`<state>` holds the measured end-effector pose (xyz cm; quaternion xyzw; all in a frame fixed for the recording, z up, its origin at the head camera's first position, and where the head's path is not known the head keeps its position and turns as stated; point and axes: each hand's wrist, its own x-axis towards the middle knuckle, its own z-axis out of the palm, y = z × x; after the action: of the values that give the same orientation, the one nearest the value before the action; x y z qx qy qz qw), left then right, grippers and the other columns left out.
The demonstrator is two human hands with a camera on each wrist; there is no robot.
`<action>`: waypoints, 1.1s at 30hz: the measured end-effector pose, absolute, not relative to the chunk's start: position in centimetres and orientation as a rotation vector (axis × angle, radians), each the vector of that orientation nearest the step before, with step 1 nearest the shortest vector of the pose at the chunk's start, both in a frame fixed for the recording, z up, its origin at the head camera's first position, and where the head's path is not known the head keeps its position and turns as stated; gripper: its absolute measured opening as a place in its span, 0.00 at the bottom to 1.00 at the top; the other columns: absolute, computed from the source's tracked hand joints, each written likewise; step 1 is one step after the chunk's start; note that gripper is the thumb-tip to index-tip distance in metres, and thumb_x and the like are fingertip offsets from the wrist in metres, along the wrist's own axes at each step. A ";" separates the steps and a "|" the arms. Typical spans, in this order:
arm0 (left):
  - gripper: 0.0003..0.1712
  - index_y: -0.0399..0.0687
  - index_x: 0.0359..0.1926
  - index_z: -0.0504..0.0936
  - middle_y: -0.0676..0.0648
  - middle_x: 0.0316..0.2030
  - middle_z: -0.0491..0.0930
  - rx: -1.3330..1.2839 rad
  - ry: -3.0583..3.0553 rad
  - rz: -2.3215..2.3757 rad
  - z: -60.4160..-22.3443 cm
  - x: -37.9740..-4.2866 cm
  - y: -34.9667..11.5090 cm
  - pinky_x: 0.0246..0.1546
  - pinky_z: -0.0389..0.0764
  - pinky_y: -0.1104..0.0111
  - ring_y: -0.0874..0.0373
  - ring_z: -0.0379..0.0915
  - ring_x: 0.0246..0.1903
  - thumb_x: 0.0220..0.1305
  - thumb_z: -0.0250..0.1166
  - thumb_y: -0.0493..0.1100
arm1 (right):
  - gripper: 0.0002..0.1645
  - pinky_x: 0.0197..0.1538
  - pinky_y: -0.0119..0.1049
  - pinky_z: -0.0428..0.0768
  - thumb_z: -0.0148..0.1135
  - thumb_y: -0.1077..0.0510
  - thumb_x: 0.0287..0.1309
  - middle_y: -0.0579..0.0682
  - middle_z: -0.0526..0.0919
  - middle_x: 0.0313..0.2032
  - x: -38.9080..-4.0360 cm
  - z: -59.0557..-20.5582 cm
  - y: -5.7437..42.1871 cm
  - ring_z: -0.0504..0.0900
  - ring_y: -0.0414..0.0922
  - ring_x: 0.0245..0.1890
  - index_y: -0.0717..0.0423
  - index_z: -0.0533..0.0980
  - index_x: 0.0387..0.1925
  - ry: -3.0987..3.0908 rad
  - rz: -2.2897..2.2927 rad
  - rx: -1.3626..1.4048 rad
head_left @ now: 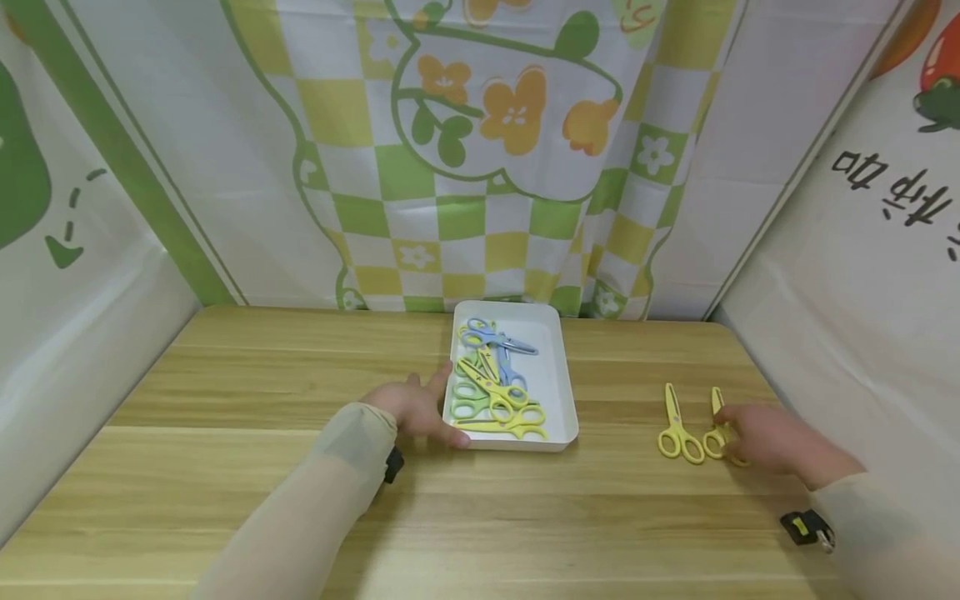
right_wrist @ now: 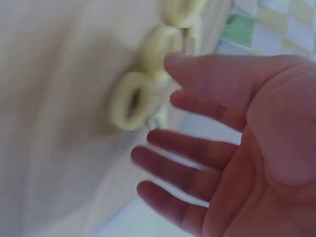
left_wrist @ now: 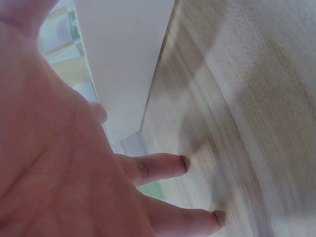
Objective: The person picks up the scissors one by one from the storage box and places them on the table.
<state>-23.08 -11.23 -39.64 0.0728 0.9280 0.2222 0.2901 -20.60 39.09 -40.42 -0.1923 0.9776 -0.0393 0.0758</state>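
A broad, light-wood worktop point(head_left: 600, 533) is seen here, streaked lengthwise with paler and darker grain, and it's closed in on three sides: at the back by a hanging curtain point(head_left: 465, 217) checked in green, yellow and white beneath orange flowers, at the left by a white panel point(head_left: 45, 333) edged in green and printed with a dashed arrow, at the right by another white panel point(head_left: 862, 292) marked with dark characters and a red fruit. Just before the curtain, a white tray point(head_left: 551, 367) is set, its left half heaped with yellow, green and blue scissors point(head_left: 491, 387). Along its left side the left hand point(head_left: 412, 408) is spread, fingers unclenched, thumb laid at the near corner. And over at the right, two yellow pairs are laid side by side on the wood: one point(head_left: 681, 437) is left uncovered, the other point(head_left: 717, 403) is partly hidden by the right hand point(head_left: 772, 442), its fingers parted and uncurled; whether the handles are touched cannot quite be told through the blur.
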 end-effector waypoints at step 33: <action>0.78 0.66 0.79 0.29 0.28 0.75 0.38 0.169 2.457 0.562 -39.6 -23.2 -11.2 0.65 0.51 0.36 0.26 0.41 0.70 0.41 0.72 0.77 | 0.42 0.55 0.68 0.68 0.68 0.55 0.61 0.81 0.64 0.61 -21.1 -39.0 37.4 0.67 0.76 0.58 0.75 0.62 0.67 3.020 -0.327 -0.589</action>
<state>-23.20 -11.18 -39.61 0.0637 0.9269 0.2119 0.3030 -21.11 37.39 -39.04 -0.1901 0.9758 -0.1057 0.0236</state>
